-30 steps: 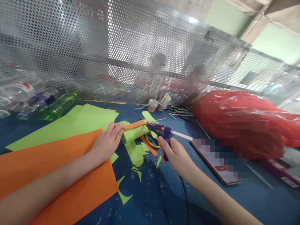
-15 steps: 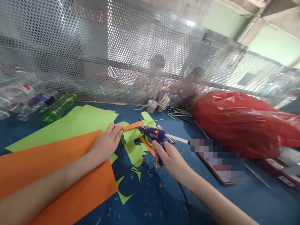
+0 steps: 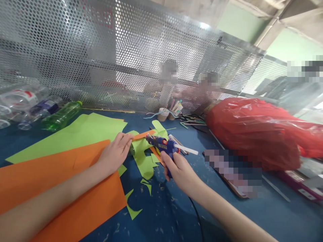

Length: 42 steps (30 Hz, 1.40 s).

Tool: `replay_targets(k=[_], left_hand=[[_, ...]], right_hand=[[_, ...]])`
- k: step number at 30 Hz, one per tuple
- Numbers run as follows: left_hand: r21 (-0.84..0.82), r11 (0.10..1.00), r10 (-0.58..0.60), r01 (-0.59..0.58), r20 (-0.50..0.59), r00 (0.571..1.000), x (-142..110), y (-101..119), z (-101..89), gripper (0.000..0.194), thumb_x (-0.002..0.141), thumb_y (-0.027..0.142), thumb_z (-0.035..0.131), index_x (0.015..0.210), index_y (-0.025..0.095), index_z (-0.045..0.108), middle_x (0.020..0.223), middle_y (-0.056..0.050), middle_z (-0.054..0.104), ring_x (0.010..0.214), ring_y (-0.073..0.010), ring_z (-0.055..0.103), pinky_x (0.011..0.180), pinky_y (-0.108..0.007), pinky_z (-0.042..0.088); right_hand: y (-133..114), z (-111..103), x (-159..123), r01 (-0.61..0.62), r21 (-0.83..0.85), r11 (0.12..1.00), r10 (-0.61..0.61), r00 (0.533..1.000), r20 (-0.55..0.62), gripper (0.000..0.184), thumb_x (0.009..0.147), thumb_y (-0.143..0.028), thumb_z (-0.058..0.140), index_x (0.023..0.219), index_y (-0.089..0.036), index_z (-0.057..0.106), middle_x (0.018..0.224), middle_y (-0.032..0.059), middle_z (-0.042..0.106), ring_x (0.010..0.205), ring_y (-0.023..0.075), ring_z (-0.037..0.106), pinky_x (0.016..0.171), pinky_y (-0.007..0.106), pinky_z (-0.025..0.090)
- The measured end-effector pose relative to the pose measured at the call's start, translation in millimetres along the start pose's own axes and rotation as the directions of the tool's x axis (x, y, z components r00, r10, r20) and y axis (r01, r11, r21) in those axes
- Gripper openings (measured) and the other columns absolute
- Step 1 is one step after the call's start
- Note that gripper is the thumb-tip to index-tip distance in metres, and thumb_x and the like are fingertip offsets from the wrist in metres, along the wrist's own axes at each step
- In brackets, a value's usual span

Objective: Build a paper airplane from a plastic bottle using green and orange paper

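Note:
My right hand [image 3: 176,168] grips a blue hot glue gun [image 3: 163,143], a white glue stick [image 3: 188,149] poking out of its back end. The gun's nozzle points left and lies close to a narrow orange paper strip [image 3: 142,135]. The strip's left end is pinched in the closed fingers of my left hand [image 3: 117,151]. Beneath the strip and the gun lies a cut green paper piece [image 3: 143,164]. The left forearm crosses a large orange sheet [image 3: 101,198]. A green sheet [image 3: 83,134] lies partly beneath that sheet.
Plastic bottles lie at left, a green bottle [image 3: 62,116] among them. Cups of markers [image 3: 174,111] stand by the perforated metal screen [image 3: 141,50]. A red plastic bag [image 3: 252,131] bulges at right. Green scraps [image 3: 132,208] dot the blue table [image 3: 156,218]; a black cord [image 3: 196,211] trails near me.
My right hand and the glue gun have shifted slightly left, bringing the nozzle further along the orange strip. The left hand stays in place. Someone has come into view at the far right.

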<state>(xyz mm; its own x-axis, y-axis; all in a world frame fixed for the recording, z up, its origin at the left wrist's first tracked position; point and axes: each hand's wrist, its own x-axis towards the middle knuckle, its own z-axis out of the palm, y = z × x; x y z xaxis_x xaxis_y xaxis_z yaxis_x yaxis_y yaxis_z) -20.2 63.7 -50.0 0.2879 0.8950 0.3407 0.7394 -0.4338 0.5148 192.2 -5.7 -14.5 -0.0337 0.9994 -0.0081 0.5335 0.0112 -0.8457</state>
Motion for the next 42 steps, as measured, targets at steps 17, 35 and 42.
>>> replay_targets(k=[17,35,42], left_hand=[[-0.021,0.999,-0.028,0.029,0.020,0.999,-1,3,-2.9,0.029,0.097,0.039,0.021,0.108,0.028,0.045,0.109,-0.003,0.050,0.099,-0.0228,0.055,0.080,-0.038,0.048],[-0.014,0.996,0.083,-0.085,-0.086,0.993,-6,3,-5.1,0.032,0.096,0.037,0.027,0.108,0.025,0.054,0.101,-0.004,0.039,0.086,-0.0191,0.051,0.076,-0.037,0.048],[0.042,0.969,0.248,-0.244,-0.143,0.958,-7,3,-5.4,0.032,0.097,0.030,0.029,0.112,0.021,0.055,0.112,-0.009,0.042,0.112,-0.0244,0.041,0.100,-0.046,0.036]], right_hand=[[5,-12,6,0.003,-0.010,1.000,-0.004,0.997,-0.072,0.041,0.090,-0.057,0.040,0.067,-0.023,0.041,0.049,-0.0062,0.046,0.042,0.0125,0.050,0.043,0.024,0.042],[26,-75,-63,0.205,-0.487,0.849,-0.200,0.978,0.063,0.023,0.085,-0.027,0.053,0.108,-0.022,0.055,0.103,0.0065,0.059,0.088,0.0196,0.061,0.077,0.028,0.049],[61,-73,-76,0.238,-0.539,0.808,-0.131,0.965,0.229,0.031,0.080,-0.017,0.059,0.111,-0.023,0.055,0.114,0.0079,0.053,0.104,0.0205,0.057,0.091,0.032,0.047]])
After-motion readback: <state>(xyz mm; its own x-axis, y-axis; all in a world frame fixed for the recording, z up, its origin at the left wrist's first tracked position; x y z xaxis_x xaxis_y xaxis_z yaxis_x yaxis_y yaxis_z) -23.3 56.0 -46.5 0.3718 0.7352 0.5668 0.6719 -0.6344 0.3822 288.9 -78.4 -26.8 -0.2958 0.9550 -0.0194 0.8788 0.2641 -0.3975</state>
